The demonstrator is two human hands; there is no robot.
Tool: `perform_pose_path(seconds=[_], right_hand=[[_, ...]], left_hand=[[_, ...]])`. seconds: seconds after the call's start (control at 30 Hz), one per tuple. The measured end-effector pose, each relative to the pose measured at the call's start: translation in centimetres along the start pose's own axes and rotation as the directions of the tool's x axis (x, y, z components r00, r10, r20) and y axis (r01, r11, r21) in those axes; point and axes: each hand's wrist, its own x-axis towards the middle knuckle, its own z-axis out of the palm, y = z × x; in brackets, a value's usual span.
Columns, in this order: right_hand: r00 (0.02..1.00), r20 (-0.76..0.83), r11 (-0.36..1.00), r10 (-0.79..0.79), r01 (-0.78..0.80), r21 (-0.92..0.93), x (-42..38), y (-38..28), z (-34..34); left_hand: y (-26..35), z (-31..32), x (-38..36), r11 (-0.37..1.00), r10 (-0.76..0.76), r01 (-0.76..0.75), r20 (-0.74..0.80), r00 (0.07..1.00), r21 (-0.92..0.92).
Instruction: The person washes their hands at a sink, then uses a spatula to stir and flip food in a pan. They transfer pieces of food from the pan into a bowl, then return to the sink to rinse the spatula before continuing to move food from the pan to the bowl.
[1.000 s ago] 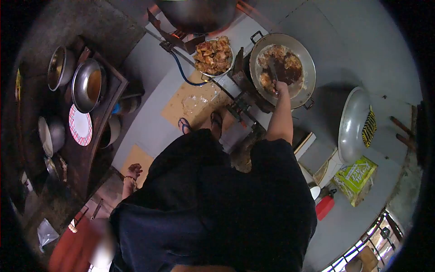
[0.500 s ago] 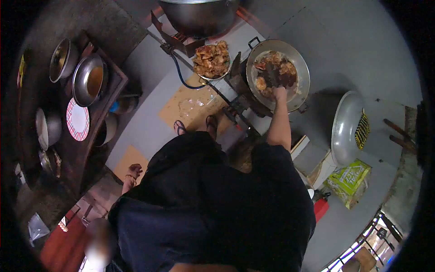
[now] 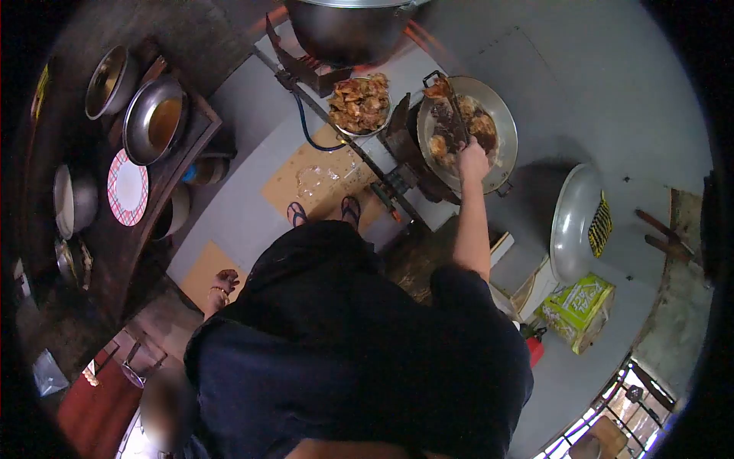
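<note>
My right hand is closed round the handle of dark tongs over a wide two-handled pan. A browned piece of food is at the far end of the tongs, near the pan's upper left rim. More fried pieces lie in the oil. Left of the pan, a bowl is heaped with browned fried pieces. My left hand hangs low at the left over brown cardboard, its fingers loosely apart and holding nothing.
A large dark pot stands on a burner at the top. Metal bowls and a checked-rim plate are on the left wooden table. At the right are a big lid and a green bag.
The tongs have swung toward the pan's upper left, and a piece now shows at their end by the rim. The camera view has shifted slightly.
</note>
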Motion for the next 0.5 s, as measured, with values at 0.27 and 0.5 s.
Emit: perform_pose_path(seconds=[0.27, 0.5], right_hand=[[0.973, 0.154, 0.986, -0.169, 0.169, 0.010, -0.1, -10.4, 5.5], [0.920, 0.298, 0.967, -0.253, 0.243, 0.073, 1.5, -17.0, 13.3]], left_hand=[[-3.9, 0.3, -1.0, 0.979, 0.019, 0.111, -0.618, 0.786, 0.172], [-14.9, -5.8, -2.7, 0.951, -0.284, 0.287, -0.705, 0.650, -0.118]])
